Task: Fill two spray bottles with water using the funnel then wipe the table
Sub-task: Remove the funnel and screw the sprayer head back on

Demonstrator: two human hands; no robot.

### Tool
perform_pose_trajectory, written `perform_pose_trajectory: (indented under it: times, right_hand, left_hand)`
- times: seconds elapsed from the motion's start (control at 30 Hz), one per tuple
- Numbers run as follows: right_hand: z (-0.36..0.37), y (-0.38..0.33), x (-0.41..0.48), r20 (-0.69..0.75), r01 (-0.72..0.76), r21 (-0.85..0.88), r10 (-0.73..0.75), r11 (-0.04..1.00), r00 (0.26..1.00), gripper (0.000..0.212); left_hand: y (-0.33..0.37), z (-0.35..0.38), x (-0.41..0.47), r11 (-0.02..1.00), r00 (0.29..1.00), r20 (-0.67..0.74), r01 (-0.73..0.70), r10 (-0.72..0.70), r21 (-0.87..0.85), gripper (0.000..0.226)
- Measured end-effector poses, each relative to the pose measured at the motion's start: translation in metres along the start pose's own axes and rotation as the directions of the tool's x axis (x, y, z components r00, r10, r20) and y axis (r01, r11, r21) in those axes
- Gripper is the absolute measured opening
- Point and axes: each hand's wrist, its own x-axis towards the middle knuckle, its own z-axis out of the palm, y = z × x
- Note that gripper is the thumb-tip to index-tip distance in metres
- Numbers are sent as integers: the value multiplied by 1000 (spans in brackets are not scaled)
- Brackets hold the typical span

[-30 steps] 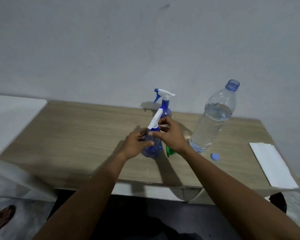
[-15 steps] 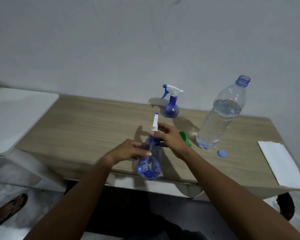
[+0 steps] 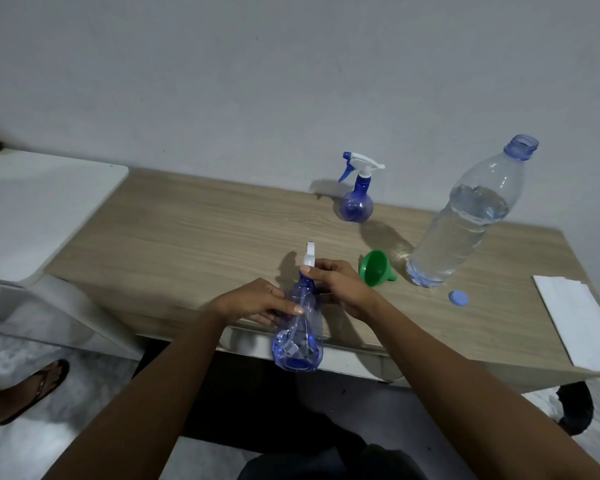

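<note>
I hold a blue translucent spray bottle [image 3: 300, 336] over the table's near edge, its base towards me. My left hand [image 3: 257, 301] grips its body. My right hand [image 3: 340, 289] pinches the neck just under the white spray head [image 3: 308, 258]. A second blue spray bottle [image 3: 355, 202] with a white trigger head stands upright at the back of the wooden table [image 3: 194, 237]. A green funnel [image 3: 376, 266] lies on its side right of my right hand. The large clear water bottle [image 3: 465, 223], uncapped and partly full, stands beyond the funnel.
The bottle's blue cap [image 3: 459, 298] lies on the table near the big bottle's base. A folded white cloth [image 3: 582, 320] sits at the table's right end. A white surface [image 3: 32, 202] adjoins the table on the left. A sandalled foot [image 3: 32, 389] stands on the floor at left.
The held spray bottle came off the table towards me and now hangs over the near edge, base first. The funnel, formerly hidden behind my right hand, is now in plain sight.
</note>
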Motion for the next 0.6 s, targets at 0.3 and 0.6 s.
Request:
perform_pose_trajectory:
  times: [0.3, 0.6]
  right_hand:
    - [1, 2, 2, 13, 4, -37, -3, 999, 1000, 38]
    - [-1, -7, 6, 5, -6, 8, 6, 1000, 1000, 44]
  left_hand:
    - [-2, -2, 1, 1000, 1000, 12, 8, -8, -2, 75]
    - [11, -7, 1, 1000, 1000, -1, 14, -14, -3, 46]
